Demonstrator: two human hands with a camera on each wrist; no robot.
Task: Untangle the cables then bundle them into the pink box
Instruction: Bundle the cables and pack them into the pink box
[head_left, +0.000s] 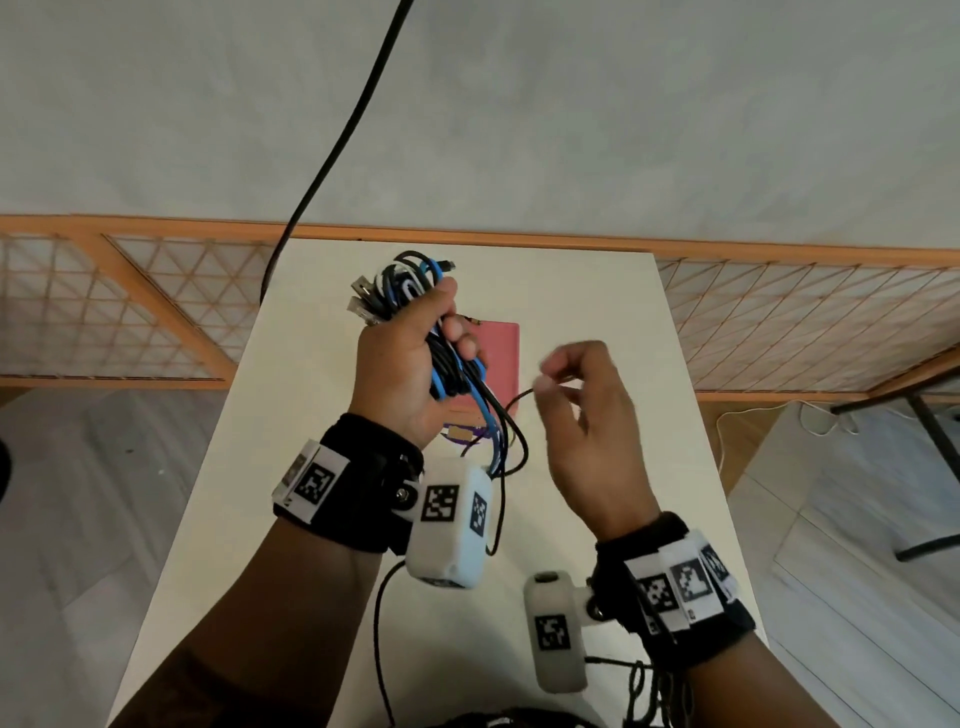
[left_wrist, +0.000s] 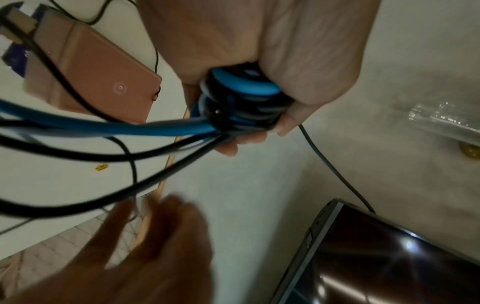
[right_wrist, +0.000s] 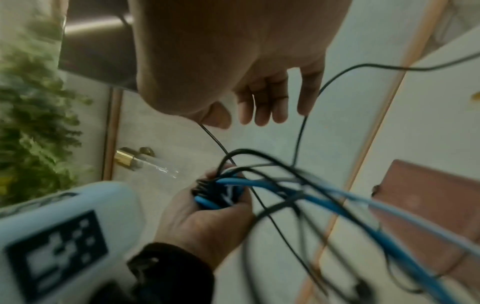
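Above the white table (head_left: 597, 291) | our left hand (head_left: 405, 364) grips the cable bundle (head_left: 410, 283) | our right hand (head_left: 587, 415) pinches a thin black cable (head_left: 511, 402) just right of it | pink box (head_left: 498, 353) lies beneath.

Count: two hands, one box, one cable bundle

One left hand (head_left: 410, 364) and one right hand (head_left: 587, 415); one pink box (head_left: 498, 358) on one white tabletop (head_left: 597, 312). One bundle of cables (head_left: 410, 286), blue, black and white strands too entangled to count; one thin black cable (head_left: 514, 400) apart; two wrist cameras.
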